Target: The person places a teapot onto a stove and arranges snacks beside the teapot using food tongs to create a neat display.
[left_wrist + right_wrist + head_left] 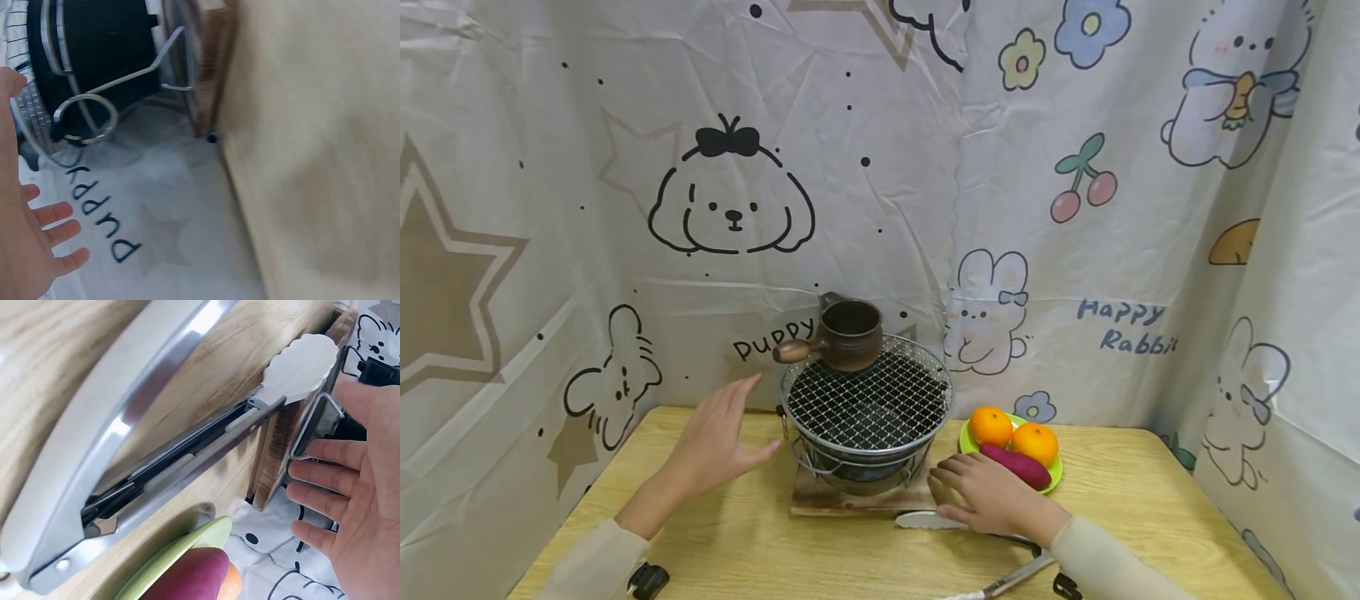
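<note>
A small brown pot with a wooden side handle stands toward the back of the round grill mesh. My left hand hovers to the left of the grill, fingers extended, thumb apart, holding nothing. Over by the grill's right front, my right hand is empty too, its fingers stretched toward the stove's wire frame in the right wrist view. Beneath that hand lies a pair of tongs with white scalloped tips, partly hidden by it in the head view.
The grill sits on a wooden board on the table. To its right, a green plate bears two oranges and a purple sweet potato. A printed curtain hangs behind and at both sides.
</note>
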The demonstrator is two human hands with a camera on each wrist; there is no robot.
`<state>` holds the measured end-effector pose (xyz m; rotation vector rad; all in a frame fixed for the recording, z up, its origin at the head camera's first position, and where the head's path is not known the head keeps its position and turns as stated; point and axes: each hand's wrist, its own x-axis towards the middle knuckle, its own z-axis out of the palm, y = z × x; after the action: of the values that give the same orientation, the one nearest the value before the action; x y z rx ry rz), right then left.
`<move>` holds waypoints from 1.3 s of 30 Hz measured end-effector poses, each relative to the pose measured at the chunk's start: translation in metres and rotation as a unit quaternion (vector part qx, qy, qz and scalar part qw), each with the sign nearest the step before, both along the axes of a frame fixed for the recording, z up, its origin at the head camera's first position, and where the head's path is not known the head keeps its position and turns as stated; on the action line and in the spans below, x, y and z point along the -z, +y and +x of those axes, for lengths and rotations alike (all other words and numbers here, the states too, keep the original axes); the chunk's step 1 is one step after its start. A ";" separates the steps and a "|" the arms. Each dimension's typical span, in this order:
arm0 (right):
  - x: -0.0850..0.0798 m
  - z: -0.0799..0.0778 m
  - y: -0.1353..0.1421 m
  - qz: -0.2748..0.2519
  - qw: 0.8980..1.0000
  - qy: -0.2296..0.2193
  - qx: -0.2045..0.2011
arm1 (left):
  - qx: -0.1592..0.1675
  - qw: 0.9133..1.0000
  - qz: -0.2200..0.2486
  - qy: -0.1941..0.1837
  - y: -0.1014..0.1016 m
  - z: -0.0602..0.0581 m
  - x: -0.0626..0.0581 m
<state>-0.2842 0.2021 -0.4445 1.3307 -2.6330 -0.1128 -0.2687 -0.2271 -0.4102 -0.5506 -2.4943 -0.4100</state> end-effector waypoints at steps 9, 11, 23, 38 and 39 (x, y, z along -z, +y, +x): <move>-0.007 0.014 0.009 -0.021 1.000 -0.008 -0.009 | -0.012 0.998 -0.013 -0.067 0.004 0.002 0.031; -0.007 0.017 0.013 -0.019 1.000 -0.010 -0.013 | -0.012 0.997 -0.015 -0.080 0.005 0.003 0.036; -0.002 0.032 0.029 -0.030 0.998 -0.020 -0.053 | 0.002 0.994 -0.039 -0.098 0.020 0.007 0.053; 0.008 0.042 0.038 0.027 0.998 0.017 -0.059 | 0.018 0.990 -0.092 -0.101 0.028 0.006 0.070; 0.010 0.043 0.039 0.027 0.998 0.019 -0.059 | 0.020 0.990 -0.095 -0.100 0.028 0.007 0.070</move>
<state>-0.2413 0.2406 -0.4542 1.4814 -2.5309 -0.1924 -0.2620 -0.1988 -0.4804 -0.6637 -2.7379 -0.2525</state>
